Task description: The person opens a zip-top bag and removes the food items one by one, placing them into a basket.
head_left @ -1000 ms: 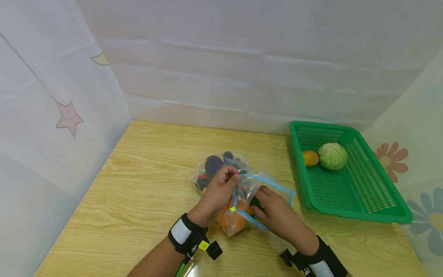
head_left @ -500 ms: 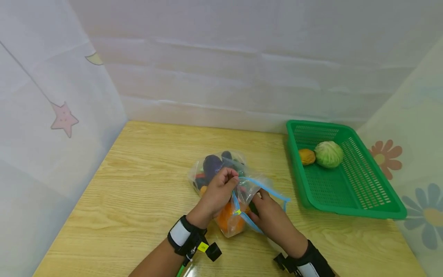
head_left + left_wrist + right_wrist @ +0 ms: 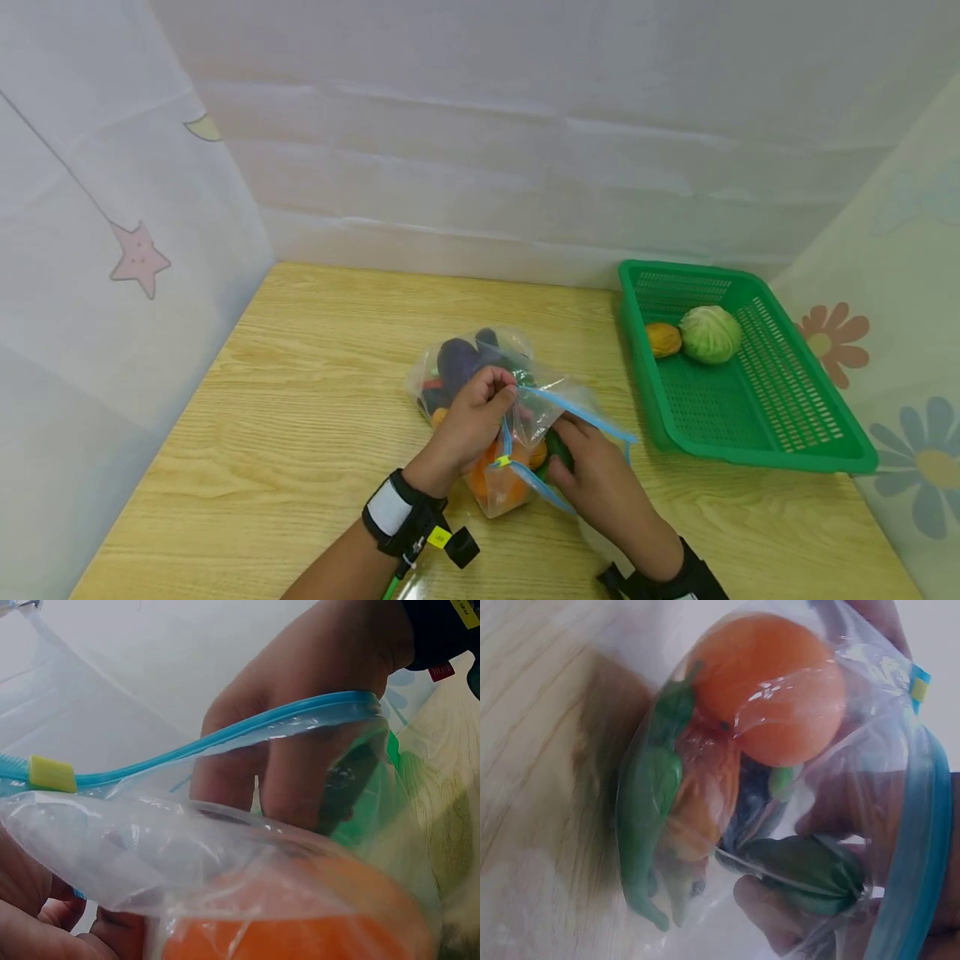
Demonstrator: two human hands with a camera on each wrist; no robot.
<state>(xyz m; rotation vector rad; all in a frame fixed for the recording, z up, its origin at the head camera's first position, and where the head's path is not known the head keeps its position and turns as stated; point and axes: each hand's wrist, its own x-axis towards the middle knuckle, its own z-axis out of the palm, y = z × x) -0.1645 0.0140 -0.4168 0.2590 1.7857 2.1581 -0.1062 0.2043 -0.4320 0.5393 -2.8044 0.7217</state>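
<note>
A clear zip bag with a blue zip strip and a yellow slider lies on the table, full of vegetables. My left hand pinches its rim beside the slider. Through the mouth reaches my right hand, its thumb and fingers around a dark green, cucumber-like vegetable. Inside the bag are an orange, round fruit, a green pepper, a wrinkled orange-brown piece and a dark purple eggplant. The film and both hands cover part of the contents.
A green plastic basket stands at the right of the wooden table, holding a cabbage and a small orange-yellow piece. White printed cloth rises behind the table and at both sides.
My right hand draws left, then slightly back right, staying in the bag's mouth; the green vegetable shows more beside the thumb. My left hand keeps its pinch. The head view shifts slightly.
</note>
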